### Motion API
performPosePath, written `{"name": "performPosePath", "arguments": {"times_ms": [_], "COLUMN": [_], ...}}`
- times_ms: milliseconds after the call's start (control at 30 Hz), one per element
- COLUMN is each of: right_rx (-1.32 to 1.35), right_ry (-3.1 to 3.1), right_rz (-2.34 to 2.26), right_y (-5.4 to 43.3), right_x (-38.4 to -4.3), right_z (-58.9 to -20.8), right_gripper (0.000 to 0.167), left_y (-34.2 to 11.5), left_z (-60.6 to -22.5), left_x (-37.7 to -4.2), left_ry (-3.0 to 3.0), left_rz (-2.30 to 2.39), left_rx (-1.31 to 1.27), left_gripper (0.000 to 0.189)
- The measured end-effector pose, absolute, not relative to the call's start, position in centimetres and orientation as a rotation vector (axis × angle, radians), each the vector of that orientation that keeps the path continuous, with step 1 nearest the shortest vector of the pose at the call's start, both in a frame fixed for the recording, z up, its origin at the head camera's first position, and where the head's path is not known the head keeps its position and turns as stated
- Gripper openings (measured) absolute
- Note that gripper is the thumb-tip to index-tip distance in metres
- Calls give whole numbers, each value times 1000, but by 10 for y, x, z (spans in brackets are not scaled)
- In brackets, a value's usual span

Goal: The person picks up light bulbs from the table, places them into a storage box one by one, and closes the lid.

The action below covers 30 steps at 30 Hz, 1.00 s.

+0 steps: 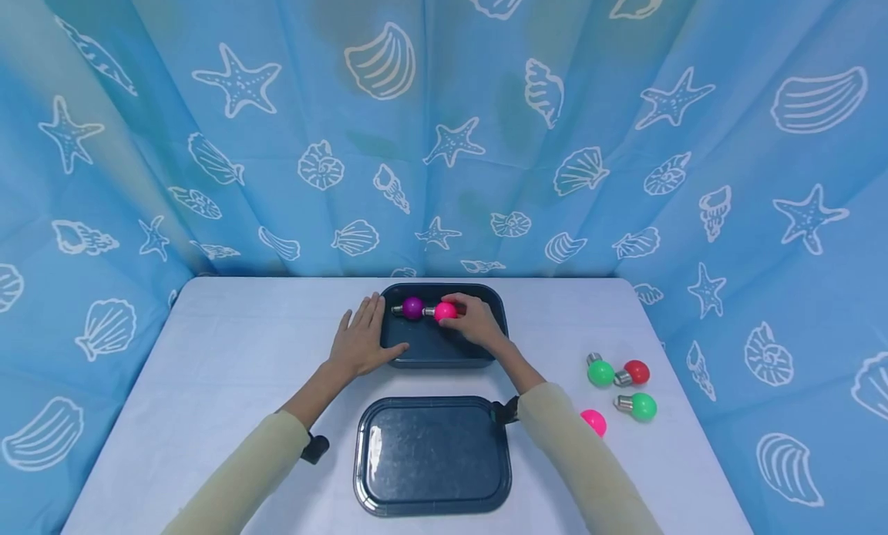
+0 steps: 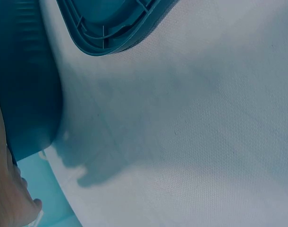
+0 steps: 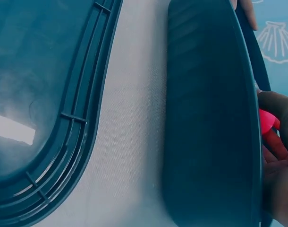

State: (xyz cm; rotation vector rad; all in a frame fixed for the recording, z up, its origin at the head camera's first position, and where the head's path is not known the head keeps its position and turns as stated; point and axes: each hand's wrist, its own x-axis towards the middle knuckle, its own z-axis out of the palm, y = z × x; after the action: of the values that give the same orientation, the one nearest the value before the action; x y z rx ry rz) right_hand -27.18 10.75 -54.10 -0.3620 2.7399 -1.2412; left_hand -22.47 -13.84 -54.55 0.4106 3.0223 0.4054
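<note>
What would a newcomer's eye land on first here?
Probably the vivid pink bulb, pinched by the fingers of the right hand beside a purple bulb in the dark box. Next, perhaps, the blue curtain behind the table, covered in white shells and starfish.

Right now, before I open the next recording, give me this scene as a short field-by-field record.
left hand: at the left end of the dark box
right hand: holds a pink bulb inside the box
also in box: purple bulb, left of the pink one
lid: flat on the table, nearer the person than the box
right of lid: two green bulbs, red bulb, second pink bulb partly behind the right sleeve
</note>
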Motion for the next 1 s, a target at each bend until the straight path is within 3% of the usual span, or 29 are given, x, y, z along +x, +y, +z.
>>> {"name": "performPosePath", "arguments": {"times_ms": [1000], "right_rx": [-331], "right_ry": [2702], "right_rz": [-1176], "right_y": [91], "right_x": [-284], "right_z": [-551], "right_gripper": [46], "left_y": [-137], "left_z": [-542], "left_x": [-221], "left_ry": [3029], "left_rz": [405], "left_rx": [411], "left_gripper": [107]}}
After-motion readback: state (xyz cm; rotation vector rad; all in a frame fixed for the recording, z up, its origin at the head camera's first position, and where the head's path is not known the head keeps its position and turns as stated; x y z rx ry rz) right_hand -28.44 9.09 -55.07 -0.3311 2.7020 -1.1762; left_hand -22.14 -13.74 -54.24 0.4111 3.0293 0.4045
